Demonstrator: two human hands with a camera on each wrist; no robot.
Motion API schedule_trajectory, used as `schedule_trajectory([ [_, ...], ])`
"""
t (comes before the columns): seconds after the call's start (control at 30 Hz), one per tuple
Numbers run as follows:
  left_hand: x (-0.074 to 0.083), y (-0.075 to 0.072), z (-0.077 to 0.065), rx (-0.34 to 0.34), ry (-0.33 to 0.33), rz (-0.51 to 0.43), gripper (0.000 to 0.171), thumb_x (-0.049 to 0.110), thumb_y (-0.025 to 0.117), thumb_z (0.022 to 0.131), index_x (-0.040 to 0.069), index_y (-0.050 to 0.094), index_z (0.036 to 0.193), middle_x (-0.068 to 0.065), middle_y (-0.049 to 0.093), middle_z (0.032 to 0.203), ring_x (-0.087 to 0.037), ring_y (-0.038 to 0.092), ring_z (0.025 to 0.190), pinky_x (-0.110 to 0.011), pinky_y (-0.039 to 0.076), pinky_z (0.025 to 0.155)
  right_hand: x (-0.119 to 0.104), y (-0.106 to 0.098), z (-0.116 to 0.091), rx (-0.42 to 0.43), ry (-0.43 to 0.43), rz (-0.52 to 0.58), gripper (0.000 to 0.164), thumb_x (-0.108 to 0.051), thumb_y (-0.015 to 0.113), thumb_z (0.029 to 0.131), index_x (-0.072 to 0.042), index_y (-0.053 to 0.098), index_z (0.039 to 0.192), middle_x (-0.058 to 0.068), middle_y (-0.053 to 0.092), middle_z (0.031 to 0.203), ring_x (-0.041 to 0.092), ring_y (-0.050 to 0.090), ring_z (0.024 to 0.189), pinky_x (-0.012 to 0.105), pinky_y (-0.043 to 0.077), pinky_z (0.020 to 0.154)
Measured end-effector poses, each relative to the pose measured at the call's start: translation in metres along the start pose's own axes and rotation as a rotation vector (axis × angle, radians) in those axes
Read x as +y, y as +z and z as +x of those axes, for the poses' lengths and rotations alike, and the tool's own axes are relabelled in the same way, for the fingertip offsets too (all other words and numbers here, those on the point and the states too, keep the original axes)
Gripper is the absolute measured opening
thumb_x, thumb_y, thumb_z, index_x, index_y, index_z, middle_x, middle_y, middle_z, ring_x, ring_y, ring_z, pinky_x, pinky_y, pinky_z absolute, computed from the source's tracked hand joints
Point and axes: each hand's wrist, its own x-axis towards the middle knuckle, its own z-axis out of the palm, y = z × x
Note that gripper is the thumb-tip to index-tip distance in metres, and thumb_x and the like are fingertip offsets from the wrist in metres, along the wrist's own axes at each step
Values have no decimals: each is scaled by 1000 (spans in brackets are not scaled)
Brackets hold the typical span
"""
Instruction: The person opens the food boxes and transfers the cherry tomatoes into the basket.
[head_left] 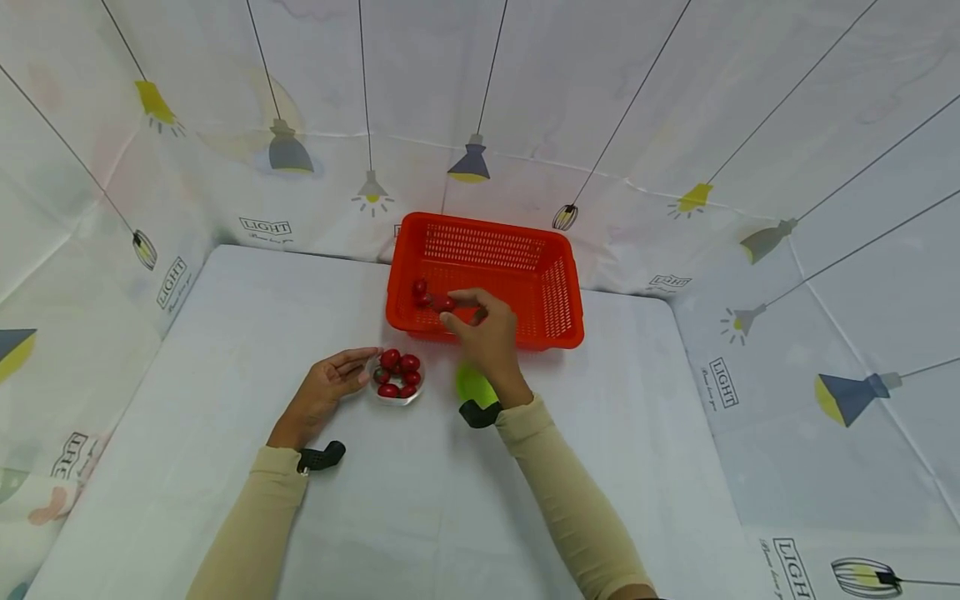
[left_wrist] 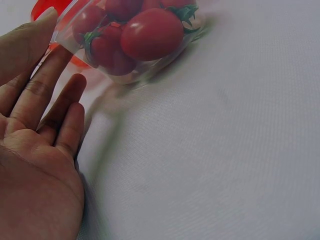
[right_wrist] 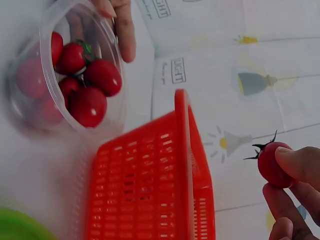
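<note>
My right hand [head_left: 487,329] pinches a cherry tomato [right_wrist: 274,164] with a green stem between thumb and fingers, over the front left of a red plastic basket [head_left: 561,287]. A couple of other cherry tomatoes [head_left: 420,287] show in that basket's left part. Beside a clear plastic bowl [head_left: 397,401], my left hand [head_left: 326,392] touches its left side with extended fingers. Several red cherry tomatoes [left_wrist: 152,35] lie in the bowl, some with green stems.
A green round object [head_left: 471,382], partly hidden by my right wrist, sits in front of the basket. White cloth covers the table [head_left: 375,500]. Behind it hangs a curtain [head_left: 600,100] printed with lamps.
</note>
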Motion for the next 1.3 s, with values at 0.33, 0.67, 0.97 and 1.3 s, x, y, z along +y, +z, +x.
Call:
schedule_trajectory([
  [0.33,-2,-1,1,2,-6,19,51,17,69,105,10,55,154,-10,53,163,-26,42,156,-11,46,111,10,-12,21,-11,6,8,27,-20,85,92,-20,79,119,-1,80,112,21,53,72,28,44,63],
  [0.67,-2,-2,1,4,-30,7,50,20,71,104,14,58,152,-3,56,161,-18,45,153,-12,45,113,16,-16,41,-74,65,17,26,-21,86,92,-24,79,117,-4,79,109,23,51,72,30,40,61],
  [0.97,0,-2,1,12,-35,27,53,23,73,102,15,58,152,-3,57,160,-21,43,155,-11,44,113,13,-19,61,-171,203,37,27,-20,86,91,-28,79,116,-5,78,111,20,50,78,32,42,67],
  [1.3,0,-2,0,12,-32,14,51,19,72,103,13,58,152,-4,56,160,-19,45,154,-12,45,113,16,-19,80,-286,324,105,26,-16,85,92,-22,78,116,-1,79,114,20,62,105,35,50,88],
])
